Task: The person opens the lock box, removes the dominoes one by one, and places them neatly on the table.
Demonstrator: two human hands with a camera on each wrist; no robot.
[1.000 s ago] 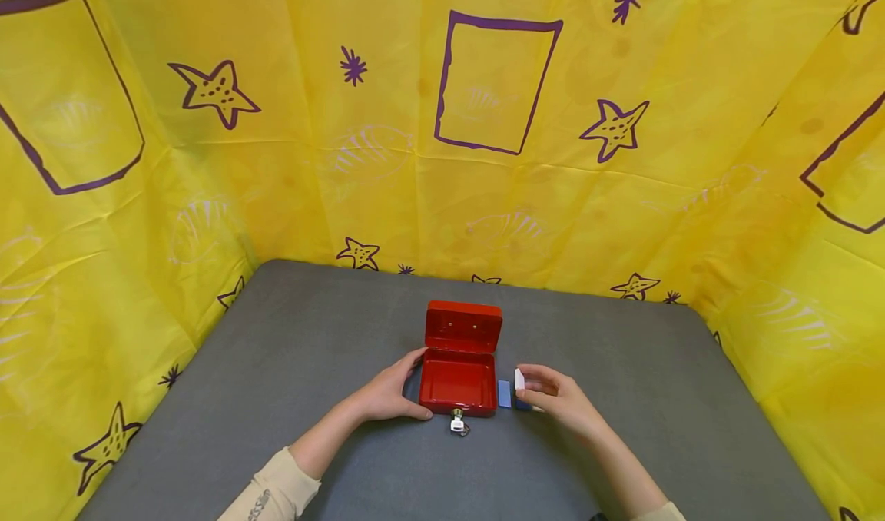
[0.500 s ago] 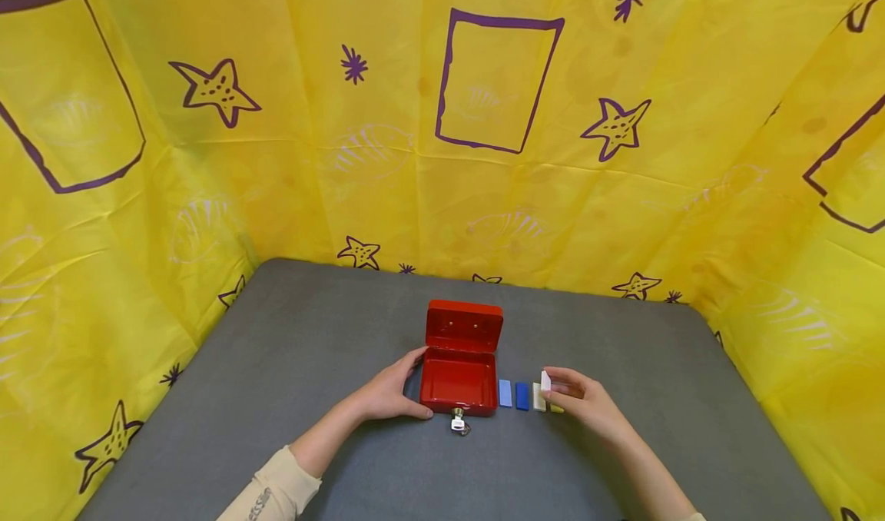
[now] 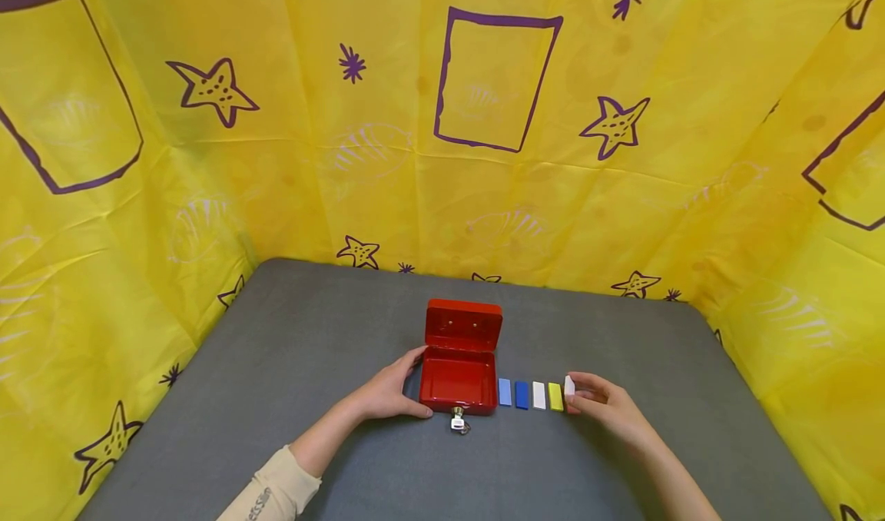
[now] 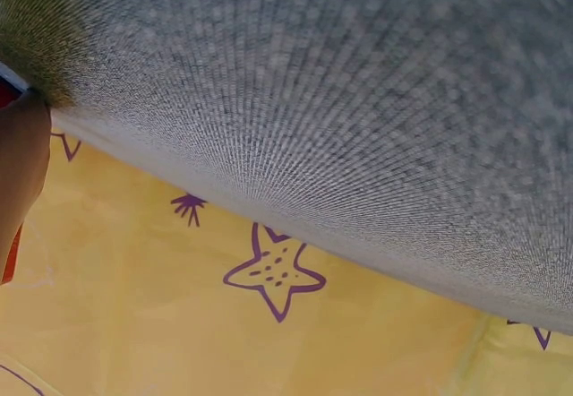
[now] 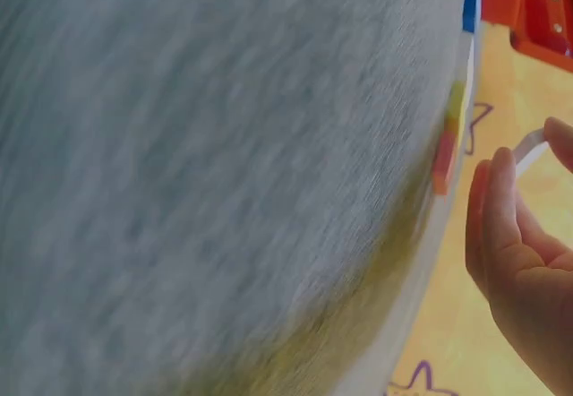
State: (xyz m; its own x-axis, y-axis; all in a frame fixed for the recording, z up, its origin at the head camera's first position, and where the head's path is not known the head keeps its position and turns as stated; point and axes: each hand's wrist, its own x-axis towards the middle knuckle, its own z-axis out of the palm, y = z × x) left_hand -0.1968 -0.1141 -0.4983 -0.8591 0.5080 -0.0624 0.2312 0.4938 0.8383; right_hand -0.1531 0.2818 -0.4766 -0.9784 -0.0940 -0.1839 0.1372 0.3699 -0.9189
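Observation:
A red metal cash box [image 3: 459, 379] stands with its lid [image 3: 465, 326] raised and nothing inside. A key [image 3: 458, 423] hangs from the lock at its front. My left hand [image 3: 390, 389] holds the box's left side, fingers at the back corner and thumb at the front one. To the right of the box, my right hand [image 3: 611, 409] pinches a white block [image 3: 570, 385] between thumb and fingertips, raised over a red block [image 3: 573, 409] that it partly hides. The right wrist view shows the pinched block [image 5: 531, 151] as a thin slab.
Right of the box lies a row of flat blocks: light blue [image 3: 505, 392], dark blue [image 3: 522, 395], white [image 3: 539, 395] and yellow [image 3: 555, 396]. They lie on a grey table [image 3: 346, 313]. Yellow cloth walls [image 3: 387, 198] printed with starfish stand around its back and sides.
My right hand has moved rightward along the row with the white block, uncovering the dark blue, white and yellow blocks. My left hand and the box have stayed put.

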